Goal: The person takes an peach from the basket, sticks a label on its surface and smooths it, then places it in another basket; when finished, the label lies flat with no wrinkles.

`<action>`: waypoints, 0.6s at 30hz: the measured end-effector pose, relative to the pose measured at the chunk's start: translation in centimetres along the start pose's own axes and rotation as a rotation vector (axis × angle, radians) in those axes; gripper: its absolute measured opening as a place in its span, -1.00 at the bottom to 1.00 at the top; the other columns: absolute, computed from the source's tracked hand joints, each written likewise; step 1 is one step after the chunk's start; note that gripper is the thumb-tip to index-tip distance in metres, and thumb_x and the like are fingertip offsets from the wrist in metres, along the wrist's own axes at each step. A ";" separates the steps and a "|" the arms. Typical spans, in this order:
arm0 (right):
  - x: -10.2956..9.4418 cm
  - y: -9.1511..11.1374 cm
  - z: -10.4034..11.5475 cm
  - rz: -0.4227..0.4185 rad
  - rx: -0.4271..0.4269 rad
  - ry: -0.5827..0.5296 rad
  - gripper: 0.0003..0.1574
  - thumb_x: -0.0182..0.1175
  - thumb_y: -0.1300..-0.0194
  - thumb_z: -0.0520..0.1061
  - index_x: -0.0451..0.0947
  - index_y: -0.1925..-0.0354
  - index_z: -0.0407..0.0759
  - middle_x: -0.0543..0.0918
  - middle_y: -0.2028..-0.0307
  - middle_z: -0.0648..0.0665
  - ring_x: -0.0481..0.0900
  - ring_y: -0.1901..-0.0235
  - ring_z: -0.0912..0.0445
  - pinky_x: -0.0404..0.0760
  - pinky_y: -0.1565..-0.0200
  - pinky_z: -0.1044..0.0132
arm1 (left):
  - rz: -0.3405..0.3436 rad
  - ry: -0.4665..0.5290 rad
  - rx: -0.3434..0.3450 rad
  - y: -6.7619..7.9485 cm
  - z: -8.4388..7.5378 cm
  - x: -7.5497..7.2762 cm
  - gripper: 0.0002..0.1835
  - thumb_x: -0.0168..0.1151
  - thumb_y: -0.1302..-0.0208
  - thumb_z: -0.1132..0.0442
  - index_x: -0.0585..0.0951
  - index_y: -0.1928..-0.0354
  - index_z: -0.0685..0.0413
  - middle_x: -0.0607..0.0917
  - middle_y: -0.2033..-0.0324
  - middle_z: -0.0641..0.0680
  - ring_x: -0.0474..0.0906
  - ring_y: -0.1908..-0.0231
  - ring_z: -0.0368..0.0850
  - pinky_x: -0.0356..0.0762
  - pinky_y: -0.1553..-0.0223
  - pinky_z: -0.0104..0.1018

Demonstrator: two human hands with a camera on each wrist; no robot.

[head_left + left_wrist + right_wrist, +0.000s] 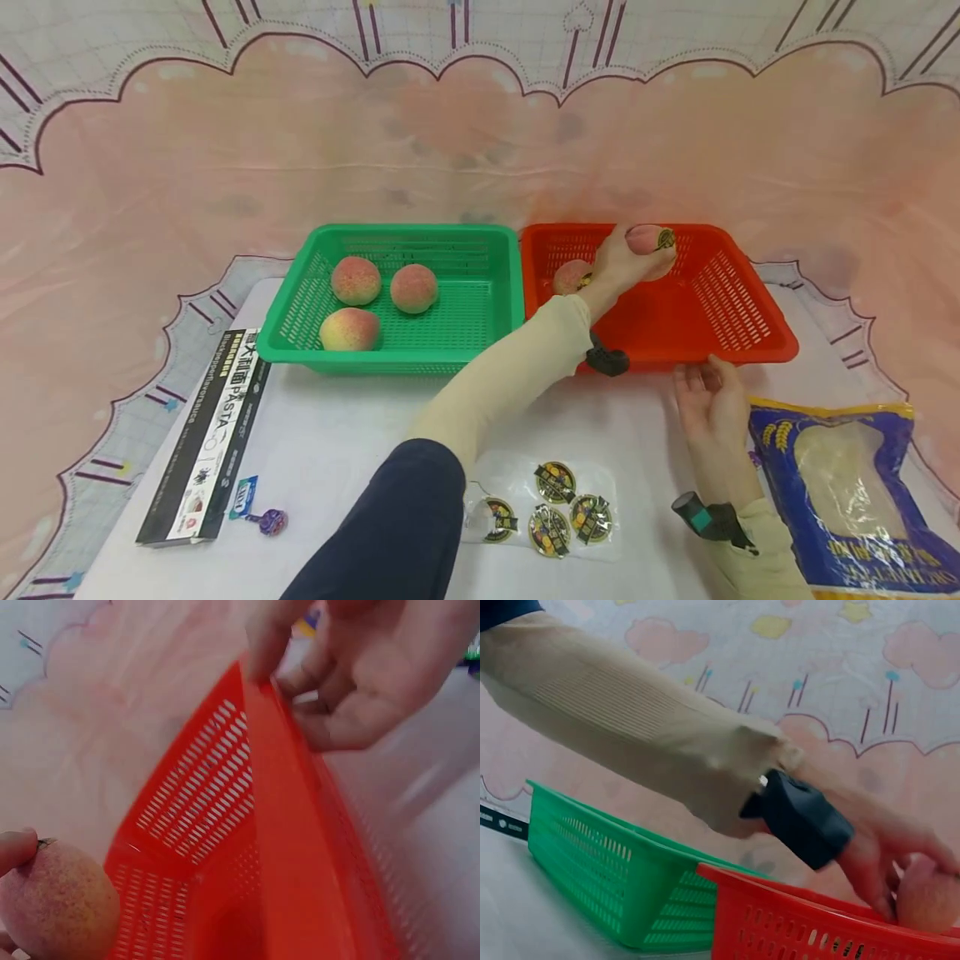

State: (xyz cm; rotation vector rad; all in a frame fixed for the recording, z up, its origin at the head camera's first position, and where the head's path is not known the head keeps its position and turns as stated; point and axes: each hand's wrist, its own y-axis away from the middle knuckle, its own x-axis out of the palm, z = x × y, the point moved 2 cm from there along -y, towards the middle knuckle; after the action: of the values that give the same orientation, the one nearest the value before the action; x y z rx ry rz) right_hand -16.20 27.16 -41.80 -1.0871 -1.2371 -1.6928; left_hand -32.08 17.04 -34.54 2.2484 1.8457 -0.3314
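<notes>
My left hand (pixel 626 265) grips a peach (pixel 645 239) with a dark round sticker, above the back part of the red basket (pixel 783 337). In the left wrist view, fingertips press the peach (pixel 64 904) near the lower left edge. Another peach (pixel 572 276), also bearing a sticker, lies in the basket's left part, partly behind my left wrist. My right hand (pixel 708 400) pinches the basket's front rim. The left wrist view shows this right hand (pixel 367 675) with one finger over the rim and other fingers curled outside it.
A green basket (pixel 390 357) with 3 peaches adjoins the red one. On the table lie a sheet of round stickers (pixel 555 500), a pasta box (pixel 210 433), a lollipop (pixel 272 522), a small blue packet (pixel 243 497) and a blue grain bag (pixel 847 492) beside my right arm.
</notes>
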 end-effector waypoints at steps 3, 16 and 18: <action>-0.2 0.0 0.3 0.003 0.005 -0.014 -0.50 0.08 -0.16 -0.36 0.24 -0.01 0.03 0.36 0.07 0.01 0.27 -0.02 0.16 0.30 -0.14 0.33 | -0.011 -0.051 -0.050 -0.6 0.7 1.3 -0.28 0.35 0.11 -0.08 0.30 -0.14 -0.20 0.52 0.05 -0.13 0.47 0.08 -0.21 0.49 0.15 -0.35; -0.3 -0.1 0.1 0.011 0.010 -0.004 -0.43 0.09 -0.16 -0.35 0.19 -0.05 0.07 0.33 0.04 0.02 0.27 -0.05 0.17 0.29 -0.18 0.35 | 0.049 -0.160 -0.145 -2.8 3.1 2.4 -0.24 0.30 0.02 -0.02 0.21 -0.23 -0.02 0.43 -0.10 0.01 0.39 -0.07 -0.08 0.42 -0.05 -0.24; -0.2 -0.1 0.3 0.014 0.008 -0.001 -0.42 0.09 -0.16 -0.34 0.18 -0.06 0.08 0.34 0.02 0.02 0.28 -0.06 0.17 0.27 -0.20 0.35 | 0.103 -0.151 -0.154 -3.1 3.4 2.7 -0.22 0.29 0.00 0.00 0.18 -0.25 -0.02 0.41 -0.12 0.02 0.37 -0.09 -0.07 0.41 -0.06 -0.22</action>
State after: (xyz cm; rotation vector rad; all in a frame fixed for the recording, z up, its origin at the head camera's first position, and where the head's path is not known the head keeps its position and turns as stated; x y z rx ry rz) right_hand -16.19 27.48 -42.03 -1.0895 -1.2325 -1.6755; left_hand -34.70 19.09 -38.66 2.1428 1.6163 -0.3207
